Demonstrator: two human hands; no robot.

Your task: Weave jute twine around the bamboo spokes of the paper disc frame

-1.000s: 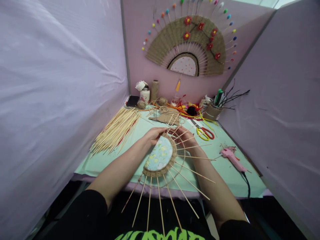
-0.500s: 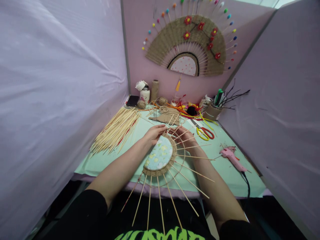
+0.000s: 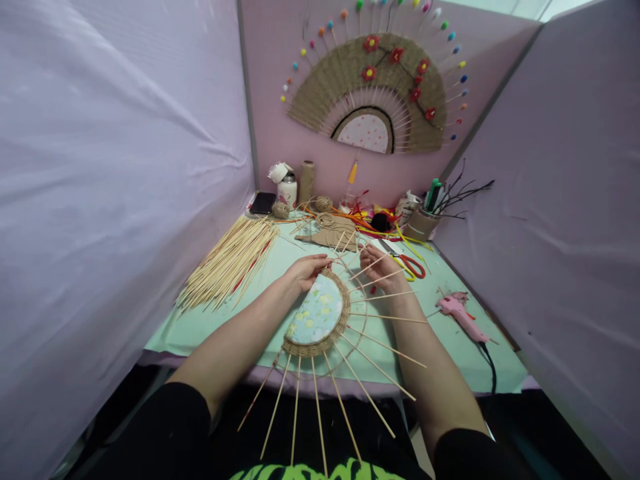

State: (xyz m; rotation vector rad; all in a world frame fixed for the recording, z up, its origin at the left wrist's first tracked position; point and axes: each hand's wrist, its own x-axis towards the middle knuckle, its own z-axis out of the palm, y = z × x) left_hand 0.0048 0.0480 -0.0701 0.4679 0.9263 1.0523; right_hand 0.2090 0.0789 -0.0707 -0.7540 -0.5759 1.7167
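Observation:
A half-made fan [image 3: 317,313] lies on the mint-green table [image 3: 210,320]: a floral half-disc edged with woven twine, thin wooden sticks radiating from it. My left hand [image 3: 306,271] rests on the disc's far edge, fingers curled and pressing the woven rim. My right hand [image 3: 381,265] is among the far sticks, fingers pinched on a thin strand of twine that loops round the sticks.
A pile of loose sticks [image 3: 230,260] lies left. Red and yellow scissors [image 3: 410,265] and a pink glue gun [image 3: 463,317] lie right. Twine balls [image 3: 323,203], a jar [image 3: 287,189], a phone [image 3: 263,202] and a pen cup [image 3: 423,223] line the back. A finished fan [image 3: 373,93] hangs on the wall.
My right hand has drawn a little away from the disc, to the right and farther back among the sticks. The left hand stays on the rim. The view shifted slightly.

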